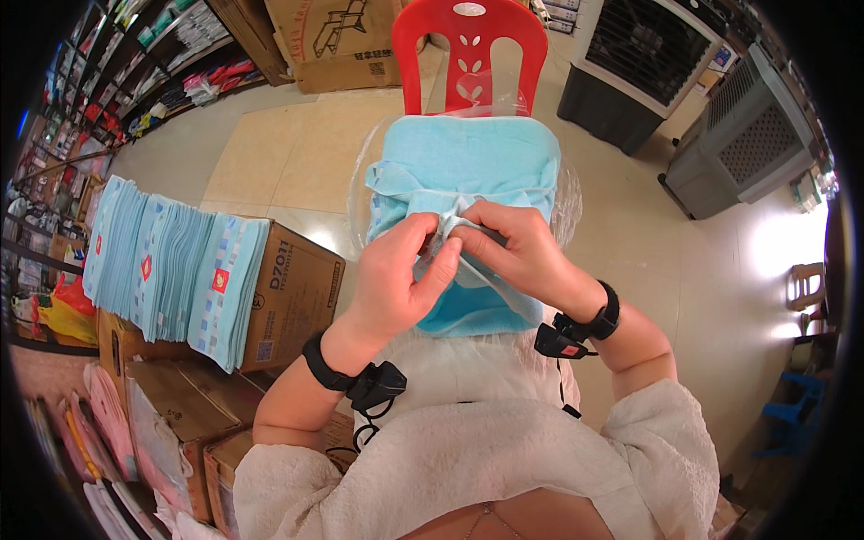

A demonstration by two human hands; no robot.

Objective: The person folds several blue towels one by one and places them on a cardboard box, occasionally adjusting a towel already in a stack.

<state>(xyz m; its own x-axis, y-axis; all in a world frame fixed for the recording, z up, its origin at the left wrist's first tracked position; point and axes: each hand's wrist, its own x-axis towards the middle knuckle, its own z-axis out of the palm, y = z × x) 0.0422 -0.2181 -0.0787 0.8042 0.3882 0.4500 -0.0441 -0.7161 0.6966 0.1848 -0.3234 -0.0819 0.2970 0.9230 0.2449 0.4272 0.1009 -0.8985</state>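
Light blue towels [468,148] lie in front of me on clear plastic film [569,202], on or against the seat of a red chair. My left hand [405,265] pinches a gathered, pale edge of the towel cloth between thumb and fingers. Right beside it, my right hand [517,243] grips the same bunched edge, and the fingertips of both hands nearly meet. A loose towel fold hangs below the hands. What exactly lies between my fingertips is partly hidden.
A red plastic chair [470,45] stands ahead. To the left, stacked blue towels [171,270] rest on cardboard boxes [297,292]. Two air coolers [643,54] stand at the far right. Shelves of packaged goods [180,40] line the left. A blue stool [796,409] is at the right.
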